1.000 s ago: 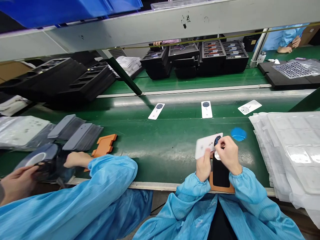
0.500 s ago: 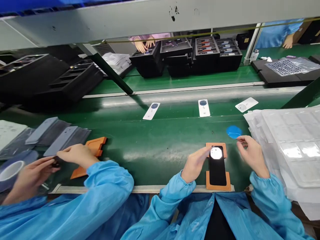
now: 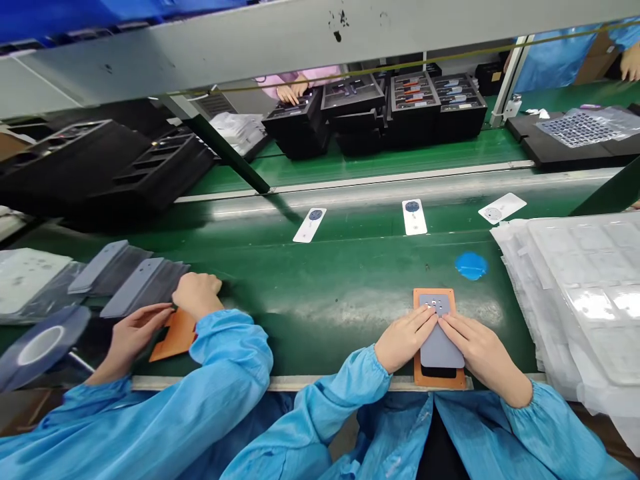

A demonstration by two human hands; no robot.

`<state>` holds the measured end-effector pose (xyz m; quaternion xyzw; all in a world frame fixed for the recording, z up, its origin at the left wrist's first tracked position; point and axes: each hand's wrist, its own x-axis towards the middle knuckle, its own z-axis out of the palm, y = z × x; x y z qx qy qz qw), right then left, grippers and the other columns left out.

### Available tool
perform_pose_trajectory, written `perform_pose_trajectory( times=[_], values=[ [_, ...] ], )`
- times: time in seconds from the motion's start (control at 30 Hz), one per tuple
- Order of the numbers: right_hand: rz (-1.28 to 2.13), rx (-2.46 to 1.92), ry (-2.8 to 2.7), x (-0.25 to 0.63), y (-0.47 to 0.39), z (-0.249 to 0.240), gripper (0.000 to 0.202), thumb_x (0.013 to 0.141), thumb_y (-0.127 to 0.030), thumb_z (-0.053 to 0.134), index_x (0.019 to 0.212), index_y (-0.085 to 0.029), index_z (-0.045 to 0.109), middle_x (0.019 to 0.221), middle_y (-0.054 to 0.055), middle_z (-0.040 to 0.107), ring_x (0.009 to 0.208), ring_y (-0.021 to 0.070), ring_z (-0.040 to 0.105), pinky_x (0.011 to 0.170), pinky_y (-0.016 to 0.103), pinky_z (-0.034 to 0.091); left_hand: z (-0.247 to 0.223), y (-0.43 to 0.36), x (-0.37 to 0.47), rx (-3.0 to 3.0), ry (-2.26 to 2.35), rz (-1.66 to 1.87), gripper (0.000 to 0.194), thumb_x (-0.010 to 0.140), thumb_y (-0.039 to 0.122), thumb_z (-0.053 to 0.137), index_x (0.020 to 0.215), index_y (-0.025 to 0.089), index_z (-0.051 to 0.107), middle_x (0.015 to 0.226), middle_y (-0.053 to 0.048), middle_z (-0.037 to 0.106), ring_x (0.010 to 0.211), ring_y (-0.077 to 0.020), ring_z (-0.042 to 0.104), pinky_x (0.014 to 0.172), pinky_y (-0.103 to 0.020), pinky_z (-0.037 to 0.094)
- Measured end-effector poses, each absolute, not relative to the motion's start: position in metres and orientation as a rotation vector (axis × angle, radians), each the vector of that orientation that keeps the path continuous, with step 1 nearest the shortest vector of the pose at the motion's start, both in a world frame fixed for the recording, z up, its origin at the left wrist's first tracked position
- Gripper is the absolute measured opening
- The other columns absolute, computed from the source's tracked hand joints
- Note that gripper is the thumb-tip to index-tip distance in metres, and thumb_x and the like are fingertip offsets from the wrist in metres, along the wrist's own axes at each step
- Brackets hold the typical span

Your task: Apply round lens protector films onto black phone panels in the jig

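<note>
I can't see much of the black slab (image 3: 441, 373) from my end: a gray plate (image 3: 441, 350) covers it and only its near edge pokes out. Fingers hide parts of the plate's sides too, and the blue bin (image 3: 125, 9) at far left gets cut off by the frame.

The plate sits right under my fingertips, over an orange fixture (image 3: 440, 383) at the near right of the green table (image 3: 325, 293). Left hand (image 3: 406, 339) is laid out flat, fingers together, tips on the plate; right hand (image 3: 483, 350) mirrors it from the other side. Neither is pinching anything, afaict.

Containers: the black trays (image 3: 463, 127) at the far side have orange and silvery bits in slots, too small for me to identify. Glare on the clear trays (image 3: 595, 300) at right makes their pockets tough to read.
</note>
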<state>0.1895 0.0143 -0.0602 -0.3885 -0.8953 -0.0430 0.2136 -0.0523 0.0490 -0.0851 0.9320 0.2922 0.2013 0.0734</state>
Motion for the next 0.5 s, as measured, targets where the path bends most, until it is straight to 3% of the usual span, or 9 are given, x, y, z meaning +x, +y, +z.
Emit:
perform_pose_trajectory(
  times=[0.3, 0.5],
  values=[
    [-0.058, -1.169, -2.590, 0.191, 0.018, -0.080, 0.051, 0.095, -0.005, 0.046, 0.143, -0.013, 0.060, 0.141, 0.015, 0.064, 0.128, 0.0263, 0.064, 0.105, 0.043, 0.057, -0.093, 0.052, -0.055, 2.563, 0.959, 0.520, 0.044, 0.103, 0.014, 0.044, 0.147, 0.016, 0.053, 0.151, -0.021, 0.054, 0.147, -0.0290, 0.047, 0.118, -0.048, 0.048],
    [-0.115, -1.289, -2.623, 0.180, 0.024, -0.091, 0.057, 0.094, -0.006, 0.042, 0.150, -0.003, 0.048, 0.156, 0.019, 0.049, 0.147, 0.0308, 0.044, 0.118, 0.050, 0.045, -0.084, 0.053, -0.046, 2.792, 1.053, 0.226, 0.044, 0.096, 0.017, 0.054, 0.140, 0.011, 0.054, 0.160, -0.026, 0.040, 0.154, -0.0362, 0.033, 0.123, -0.053, 0.036]
  ],
)
